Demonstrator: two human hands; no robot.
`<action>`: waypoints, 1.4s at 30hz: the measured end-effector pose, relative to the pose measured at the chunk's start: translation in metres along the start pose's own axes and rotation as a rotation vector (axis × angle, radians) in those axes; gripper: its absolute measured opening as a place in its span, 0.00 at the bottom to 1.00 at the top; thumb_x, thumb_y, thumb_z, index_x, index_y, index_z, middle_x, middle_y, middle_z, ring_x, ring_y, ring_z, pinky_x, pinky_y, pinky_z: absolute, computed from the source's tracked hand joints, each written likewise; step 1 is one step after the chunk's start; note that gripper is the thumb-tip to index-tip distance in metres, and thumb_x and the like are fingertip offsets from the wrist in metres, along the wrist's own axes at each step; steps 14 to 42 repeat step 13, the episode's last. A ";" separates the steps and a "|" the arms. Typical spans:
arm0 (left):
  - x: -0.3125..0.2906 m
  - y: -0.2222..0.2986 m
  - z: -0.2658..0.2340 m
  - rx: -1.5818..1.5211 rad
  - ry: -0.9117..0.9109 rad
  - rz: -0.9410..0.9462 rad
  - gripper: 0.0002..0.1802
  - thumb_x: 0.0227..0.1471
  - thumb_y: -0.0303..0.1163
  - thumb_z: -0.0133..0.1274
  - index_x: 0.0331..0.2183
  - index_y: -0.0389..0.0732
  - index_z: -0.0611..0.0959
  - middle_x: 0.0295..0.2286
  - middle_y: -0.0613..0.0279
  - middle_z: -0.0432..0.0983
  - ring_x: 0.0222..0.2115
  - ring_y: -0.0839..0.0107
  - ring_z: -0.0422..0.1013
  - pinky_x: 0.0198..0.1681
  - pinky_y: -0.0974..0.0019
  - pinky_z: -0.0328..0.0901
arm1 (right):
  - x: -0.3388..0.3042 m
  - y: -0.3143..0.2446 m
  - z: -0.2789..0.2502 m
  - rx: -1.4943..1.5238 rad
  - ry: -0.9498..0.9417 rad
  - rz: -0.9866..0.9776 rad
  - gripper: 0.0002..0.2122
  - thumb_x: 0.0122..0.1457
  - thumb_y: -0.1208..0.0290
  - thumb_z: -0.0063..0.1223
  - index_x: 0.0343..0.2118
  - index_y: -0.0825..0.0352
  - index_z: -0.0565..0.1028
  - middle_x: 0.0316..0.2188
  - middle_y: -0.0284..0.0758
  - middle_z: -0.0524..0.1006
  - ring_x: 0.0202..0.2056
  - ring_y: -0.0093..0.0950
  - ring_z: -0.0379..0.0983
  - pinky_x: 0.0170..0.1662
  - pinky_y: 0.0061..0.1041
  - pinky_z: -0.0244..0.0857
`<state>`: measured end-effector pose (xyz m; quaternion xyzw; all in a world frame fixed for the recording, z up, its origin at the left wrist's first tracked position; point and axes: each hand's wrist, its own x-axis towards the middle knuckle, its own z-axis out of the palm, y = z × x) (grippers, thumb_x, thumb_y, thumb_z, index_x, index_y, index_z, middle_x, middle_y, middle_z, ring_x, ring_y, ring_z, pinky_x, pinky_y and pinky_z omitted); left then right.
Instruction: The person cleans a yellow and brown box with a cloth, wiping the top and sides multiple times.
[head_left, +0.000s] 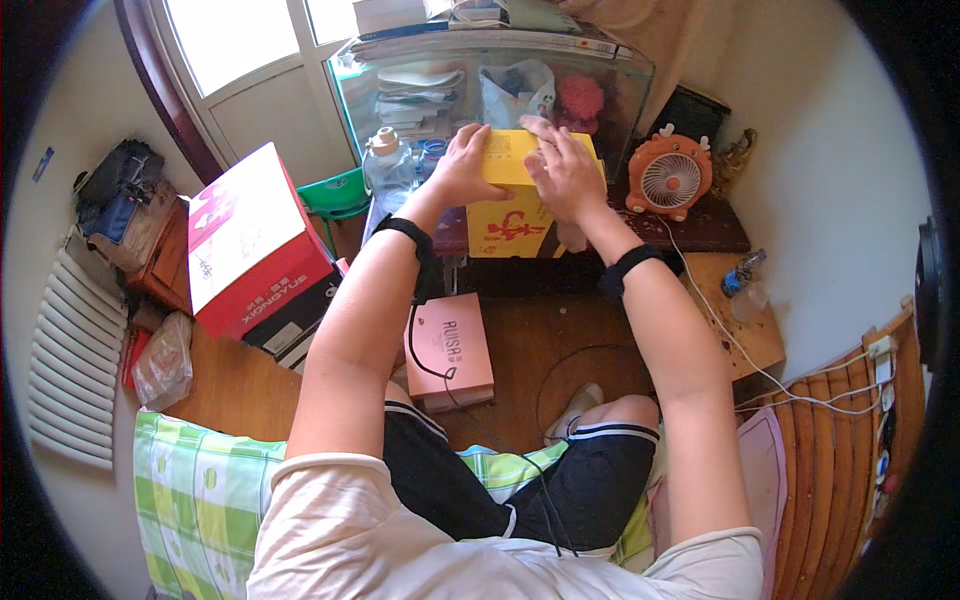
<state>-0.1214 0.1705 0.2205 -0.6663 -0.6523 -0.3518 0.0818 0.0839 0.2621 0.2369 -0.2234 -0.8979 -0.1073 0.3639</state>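
Observation:
A yellow cardboard box [508,225] with red markings stands at the edge of a dark red tabletop ahead of me. My left hand [462,168] grips its left side, fingers at the top edge and thumb on the front. Across the right part of its top lies my right hand [567,172], fingers stretched out and slightly blurred. Below that hand, a beige lump [571,237] shows at the box's right side; I cannot make out what it is. Whether the box's top is fastened cannot be seen. Each wrist wears a black band.
Behind the box is a glass tank [620,90] holding papers and bags. A clear bottle [390,165] stands left, an orange fan [672,178] right. A red-and-white carton [255,240] is at left, a pink box [465,345] on the floor. White cables [730,335] run at right.

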 end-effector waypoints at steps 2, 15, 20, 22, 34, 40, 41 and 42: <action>0.002 0.005 0.005 -0.016 0.005 0.014 0.64 0.26 0.51 0.73 0.61 0.32 0.62 0.60 0.41 0.55 0.61 0.45 0.55 0.64 0.55 0.56 | 0.006 -0.013 0.014 0.001 -0.026 0.012 0.26 0.66 0.58 0.35 0.62 0.68 0.64 0.61 0.47 0.66 0.63 0.45 0.61 0.67 0.40 0.51; -0.010 0.012 -0.009 0.028 -0.017 -0.087 0.48 0.44 0.43 0.63 0.62 0.41 0.60 0.63 0.48 0.54 0.64 0.48 0.53 0.64 0.51 0.56 | 0.019 -0.050 0.033 0.153 -0.002 -0.131 0.26 0.63 0.63 0.40 0.62 0.69 0.64 0.62 0.47 0.65 0.62 0.43 0.62 0.66 0.39 0.53; -0.010 0.012 -0.009 0.028 -0.017 -0.087 0.48 0.44 0.43 0.63 0.62 0.41 0.60 0.63 0.48 0.54 0.64 0.48 0.53 0.64 0.51 0.56 | 0.019 -0.050 0.033 0.153 -0.002 -0.131 0.26 0.63 0.63 0.40 0.62 0.69 0.64 0.62 0.47 0.65 0.62 0.43 0.62 0.66 0.39 0.53; -0.010 0.012 -0.009 0.028 -0.017 -0.087 0.48 0.44 0.43 0.63 0.62 0.41 0.60 0.63 0.48 0.54 0.64 0.48 0.53 0.64 0.51 0.56 | 0.019 -0.050 0.033 0.153 -0.002 -0.131 0.26 0.63 0.63 0.40 0.62 0.69 0.64 0.62 0.47 0.65 0.62 0.43 0.62 0.66 0.39 0.53; -0.010 0.012 -0.009 0.028 -0.017 -0.087 0.48 0.44 0.43 0.63 0.62 0.41 0.60 0.63 0.48 0.54 0.64 0.48 0.53 0.64 0.51 0.56 | 0.019 -0.050 0.033 0.153 -0.002 -0.131 0.26 0.63 0.63 0.40 0.62 0.69 0.64 0.62 0.47 0.65 0.62 0.43 0.62 0.66 0.39 0.53; -0.010 0.012 -0.009 0.028 -0.017 -0.087 0.48 0.44 0.43 0.63 0.62 0.41 0.60 0.63 0.48 0.54 0.64 0.48 0.53 0.64 0.51 0.56 | 0.019 -0.050 0.033 0.153 -0.002 -0.131 0.26 0.63 0.63 0.40 0.62 0.69 0.64 0.62 0.47 0.65 0.62 0.43 0.62 0.66 0.39 0.53; -0.010 0.012 -0.009 0.028 -0.017 -0.087 0.48 0.44 0.43 0.63 0.62 0.41 0.60 0.63 0.48 0.54 0.64 0.48 0.53 0.64 0.51 0.56 | 0.019 -0.050 0.033 0.153 -0.002 -0.131 0.26 0.63 0.63 0.40 0.62 0.69 0.64 0.62 0.47 0.65 0.62 0.43 0.62 0.66 0.39 0.53; -0.010 0.012 -0.009 0.028 -0.017 -0.087 0.48 0.44 0.43 0.63 0.62 0.41 0.60 0.63 0.48 0.54 0.64 0.48 0.53 0.64 0.51 0.56 | 0.019 -0.050 0.033 0.153 -0.002 -0.131 0.26 0.63 0.63 0.40 0.62 0.69 0.64 0.62 0.47 0.65 0.62 0.43 0.62 0.66 0.39 0.53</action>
